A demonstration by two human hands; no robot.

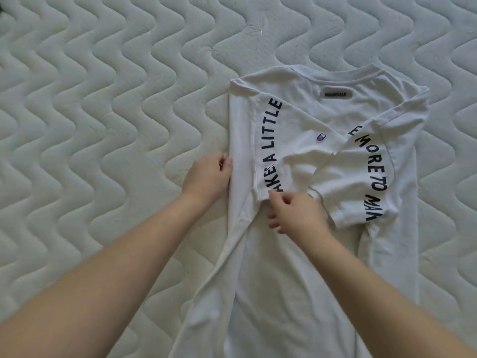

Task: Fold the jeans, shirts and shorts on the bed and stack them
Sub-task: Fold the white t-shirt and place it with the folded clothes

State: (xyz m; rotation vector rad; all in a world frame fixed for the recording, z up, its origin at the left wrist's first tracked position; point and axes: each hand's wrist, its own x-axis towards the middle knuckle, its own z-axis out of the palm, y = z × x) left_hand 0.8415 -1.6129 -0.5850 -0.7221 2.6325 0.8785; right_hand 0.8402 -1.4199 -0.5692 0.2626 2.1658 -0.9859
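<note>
**K:** Hands status? Left hand (209, 177) first.

**M:** Left sits at the folded left edge of the white T-shirt (296, 267), about mid-height. Fingers curled, thumb and fingertips touching the fabric fold. Looks like a pinch on the edge, though the contact itself is partly hidden by the hand.

**K:** Right hand (294, 210)?

**M:** On the shirt body, just below the hem of the left sleeve (271, 151), which lies folded inward. Thumb and forefinger pinch that sleeve's lower corner. Other fingers curled under.

**K:** Shirt position?

**M:** Flat on the quilted mattress (103, 112), right of centre, collar (361, 71) at the far end, hem running out of frame toward the person. Both sides turned in. Right sleeve (361, 182) also folded over the chest, overlapping near the middle.

**K:** Markings?

**M:** Dark curved lettering on both sleeves: "A LITTLE" reads clear on the left one, "MORE TO" on the right; rest is cut off by folds. Small round logo (320, 137) on the left sleeve panel, dark neck label (335, 94) below the collar, text on it too small to read.

**K:** Wrinkles?

**M:** Bunching where the sleeves meet, and creases at lower left of the body.
</note>
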